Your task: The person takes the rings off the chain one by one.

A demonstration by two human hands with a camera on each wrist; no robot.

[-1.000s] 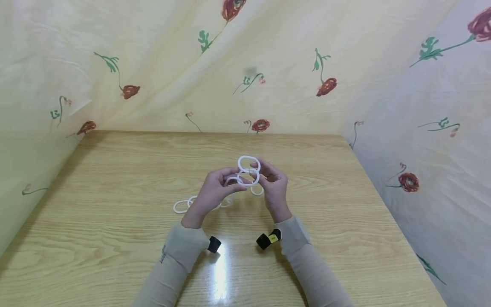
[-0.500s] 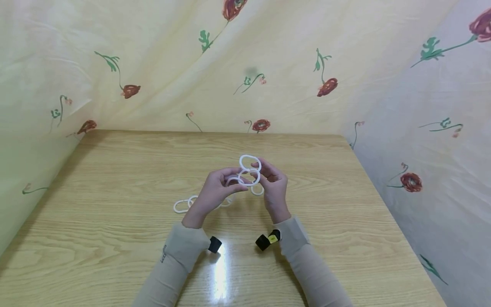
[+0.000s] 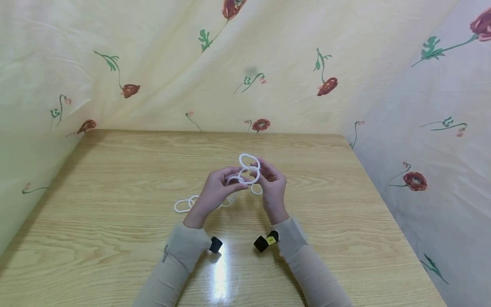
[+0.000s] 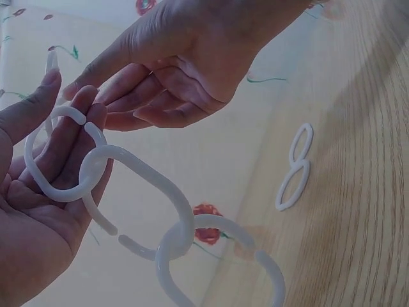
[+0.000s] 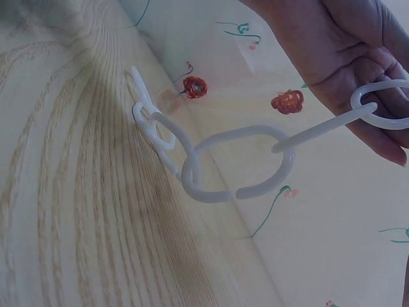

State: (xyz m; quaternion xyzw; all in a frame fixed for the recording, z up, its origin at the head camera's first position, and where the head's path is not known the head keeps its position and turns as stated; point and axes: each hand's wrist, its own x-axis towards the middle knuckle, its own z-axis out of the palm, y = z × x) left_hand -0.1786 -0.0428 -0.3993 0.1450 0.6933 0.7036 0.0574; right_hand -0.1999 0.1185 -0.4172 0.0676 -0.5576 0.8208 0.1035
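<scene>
White chain (image 5: pixel 319 130) hangs from your left hand (image 3: pixel 215 194) in connected loops and trails down onto the wooden table (image 3: pixel 134 179), where its far end lies to your left. Your left thumb and fingers are clamped on the lower link (image 3: pixel 248 183); your right hand (image 3: pixel 274 185) pinches the upper link (image 3: pixel 247 154) near where the two cross, thumb and forefinger close together. The main risk looks to be the split in the links: the left wrist view shows cut ends standing apart, so a twist or tug that lines a neighbour up with that slot could let it slip out. The hanging length adds its own pull; if your left grip loosens, that weight may turn the lower link between your fingers. Bending the ends too hard might widen the slot for good and leave a weak join. Your fingertips also cover part of the crossing, so a half-seated link could go unnoticed. A pair of touching links (image 4: pixel 298 164) lies on the table near the hanging loops, which could snag it if you swing them across.
</scene>
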